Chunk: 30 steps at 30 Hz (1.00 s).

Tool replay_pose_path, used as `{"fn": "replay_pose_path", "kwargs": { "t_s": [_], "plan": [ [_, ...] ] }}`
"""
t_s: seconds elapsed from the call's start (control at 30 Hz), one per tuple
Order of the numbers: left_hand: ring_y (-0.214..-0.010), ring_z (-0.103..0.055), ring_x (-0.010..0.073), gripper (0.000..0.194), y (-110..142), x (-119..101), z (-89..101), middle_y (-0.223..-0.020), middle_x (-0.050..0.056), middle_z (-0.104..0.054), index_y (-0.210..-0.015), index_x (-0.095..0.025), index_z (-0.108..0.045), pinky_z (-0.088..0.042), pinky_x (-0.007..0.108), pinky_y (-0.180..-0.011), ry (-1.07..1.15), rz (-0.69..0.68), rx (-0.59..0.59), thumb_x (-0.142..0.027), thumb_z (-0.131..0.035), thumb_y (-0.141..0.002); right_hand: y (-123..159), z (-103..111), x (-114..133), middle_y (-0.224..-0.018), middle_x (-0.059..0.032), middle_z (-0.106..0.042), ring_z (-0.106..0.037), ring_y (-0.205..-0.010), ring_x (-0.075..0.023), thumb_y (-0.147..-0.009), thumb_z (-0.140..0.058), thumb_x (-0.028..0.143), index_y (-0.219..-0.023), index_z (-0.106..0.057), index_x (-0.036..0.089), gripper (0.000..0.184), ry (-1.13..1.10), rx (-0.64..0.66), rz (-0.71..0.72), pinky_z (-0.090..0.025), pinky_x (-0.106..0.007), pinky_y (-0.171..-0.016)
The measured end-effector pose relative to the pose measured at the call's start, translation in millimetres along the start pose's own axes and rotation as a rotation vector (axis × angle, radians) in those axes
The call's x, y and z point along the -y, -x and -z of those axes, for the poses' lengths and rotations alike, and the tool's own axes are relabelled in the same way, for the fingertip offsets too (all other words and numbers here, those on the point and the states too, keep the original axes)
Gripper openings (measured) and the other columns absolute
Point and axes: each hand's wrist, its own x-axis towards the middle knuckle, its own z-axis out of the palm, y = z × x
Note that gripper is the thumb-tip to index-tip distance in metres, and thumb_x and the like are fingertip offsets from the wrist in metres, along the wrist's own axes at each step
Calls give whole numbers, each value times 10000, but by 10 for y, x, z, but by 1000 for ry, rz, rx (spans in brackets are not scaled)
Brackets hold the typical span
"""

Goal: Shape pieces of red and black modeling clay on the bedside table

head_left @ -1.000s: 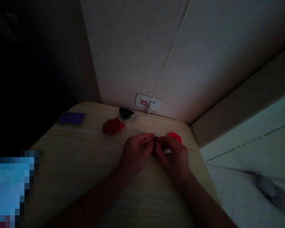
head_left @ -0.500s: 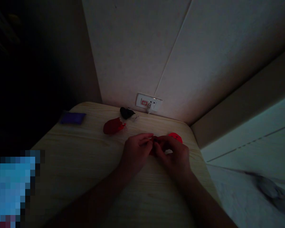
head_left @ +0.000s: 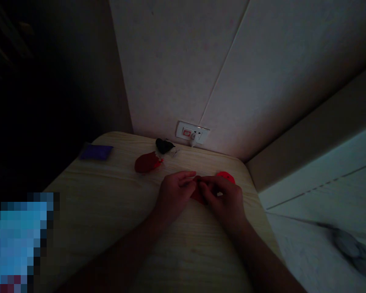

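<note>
Over the wooden tabletop (head_left: 125,211), my left hand (head_left: 175,193) and my right hand (head_left: 227,199) meet fingertip to fingertip. Both pinch a dark red soft-looking piece (head_left: 197,196), whose lower part shows below the fingers; the rest is hidden and its kind is unclear in the dim light. Just behind my right hand lies a bright red round flat thing (head_left: 226,176) with small dark marks, partly covered by the hand. To the left of my hands rests a torn-open red packet (head_left: 145,162).
A black lump in a clear wrapper (head_left: 164,146) lies near the wall. At the far left edge sits a purple packet (head_left: 96,152). A wall socket (head_left: 192,132) with a plug is behind the table; a pale cabinet (head_left: 323,175) stands right. A blurred screen-like patch (head_left: 15,240) fills the lower left.
Slightly more of the dark red piece shows beneath my fingers. The hands keep nearly the same pose, and the whole view has shifted a little.
</note>
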Motion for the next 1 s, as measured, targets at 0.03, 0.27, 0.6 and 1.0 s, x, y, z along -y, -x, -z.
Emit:
{"fn": "replay_pose_path", "kwargs": {
  "t_s": [0.03, 0.27, 0.6, 1.0],
  "plan": [
    [-918, -771, 232, 365, 4, -4, 0, -1019, 124, -805, -1140, -97, -737, -606, 287, -766, -12, -9, 4, -117, -674, -781, 0, 0, -5, -721, -13, -710, -612, -582, -134, -895, -686, 254, -1008, -771, 200, 151, 7, -1, 4, -508, -251, -551],
    [-897, -774, 220, 347, 21, -27, -12, -955, 107, -813, -1113, -91, -741, -602, 271, -760, -36, -29, 21, -90, -664, -774, -6, -7, -10, -737, -25, -739, -630, -589, -142, -905, -675, 255, -961, -772, 191, 129, 15, -3, -5, -511, -253, -563],
    [-839, -769, 213, 356, 7, -35, -11, -902, 99, -813, -1098, -92, -746, -589, 267, -726, -25, 21, 25, -86, -677, -749, 2, -2, 0, -710, -10, -717, -623, -586, -132, -918, -666, 276, -980, -766, 197, 142, -32, 32, -37, -493, -237, -551],
    [-820, -749, 220, 284, -56, -34, 49, -944, 110, -802, -970, -126, -780, -595, 304, -711, 312, 141, -73, -209, -765, -698, -74, 19, -13, -631, 7, -613, -530, -532, -144, -904, -665, 447, -1010, -721, 172, 300, -312, -139, -324, -406, -246, -473]
  ]
}}
